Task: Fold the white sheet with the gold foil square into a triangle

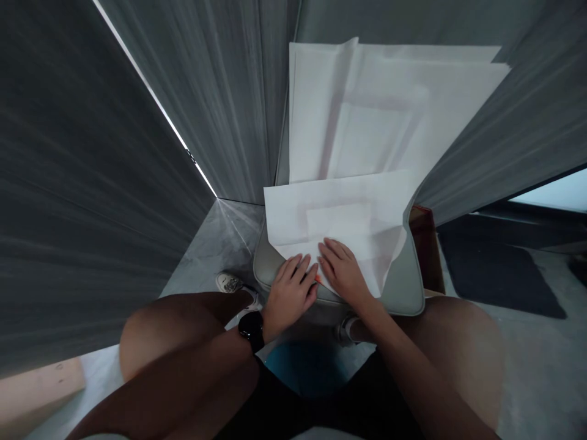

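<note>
While facing the gray padded seat (403,299) with knees spread either side, have both hands on the white sheet (337,190). Rest left hand (291,292) palm down at the sheet's near edge, fingers extended and slightly parted. Lay right hand (346,272) just beside it, back up, fingers fairly straight and angled inward over the paper. Read neither as clenched; cannot tell whether pinching the near edge or only pressing, undersides hidden. Note small orange-red bit (318,278) between the hands, right by left fingertips; too little showing to identify. Find the sheet on the front part of the seat, narrowing toward the hands, curving at its right side, overlapping the lower part of larger white sheets (389,122). See those stacked slightly out of line, reaching well beyond, with a raised crease left of middle and a faint pinkish rectangular outline. Wear black watch (251,326) on left wrist. Make out white shoe (229,282) on the gray floor (202,238) left of the seat, blurred blue object (302,366) below between thighs. Spot reddish-brown box (428,250) just right of the seat, dark mat (504,275) farther right, pale wooden block (46,388) at lower left, near gray panels (92,153).
</note>
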Tool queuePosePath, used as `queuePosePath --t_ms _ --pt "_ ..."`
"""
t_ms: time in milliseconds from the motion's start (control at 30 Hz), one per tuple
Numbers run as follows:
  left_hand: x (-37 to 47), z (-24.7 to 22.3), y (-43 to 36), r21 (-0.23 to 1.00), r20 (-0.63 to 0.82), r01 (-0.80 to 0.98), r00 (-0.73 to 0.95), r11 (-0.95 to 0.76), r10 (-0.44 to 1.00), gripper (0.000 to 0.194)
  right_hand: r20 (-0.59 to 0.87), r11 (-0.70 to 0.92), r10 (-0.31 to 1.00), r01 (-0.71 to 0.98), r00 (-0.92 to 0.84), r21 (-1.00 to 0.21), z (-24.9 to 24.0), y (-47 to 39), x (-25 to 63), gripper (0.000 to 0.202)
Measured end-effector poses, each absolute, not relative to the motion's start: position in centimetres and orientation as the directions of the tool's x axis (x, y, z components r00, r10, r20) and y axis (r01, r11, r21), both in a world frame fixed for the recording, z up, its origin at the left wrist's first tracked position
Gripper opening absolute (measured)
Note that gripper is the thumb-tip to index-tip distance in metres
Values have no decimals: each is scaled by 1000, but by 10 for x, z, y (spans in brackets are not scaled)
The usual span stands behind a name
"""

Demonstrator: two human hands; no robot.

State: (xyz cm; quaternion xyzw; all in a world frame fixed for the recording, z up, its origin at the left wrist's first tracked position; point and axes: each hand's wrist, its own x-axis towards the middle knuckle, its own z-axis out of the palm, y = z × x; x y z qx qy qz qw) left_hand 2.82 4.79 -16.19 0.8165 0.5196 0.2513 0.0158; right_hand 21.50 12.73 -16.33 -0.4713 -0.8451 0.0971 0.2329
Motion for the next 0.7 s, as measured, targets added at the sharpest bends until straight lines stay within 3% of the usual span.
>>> queuePosePath --t_ms 367,700 --pt "28 -160 46 260 378 858 331 -443 864 46 384 554 832 599 -400 -578 -155 121 230 36" --pt "29 -161 46 269 357 857 335 -439 872 47 366 554 832 586 -418 -592 -154 121 232 39"
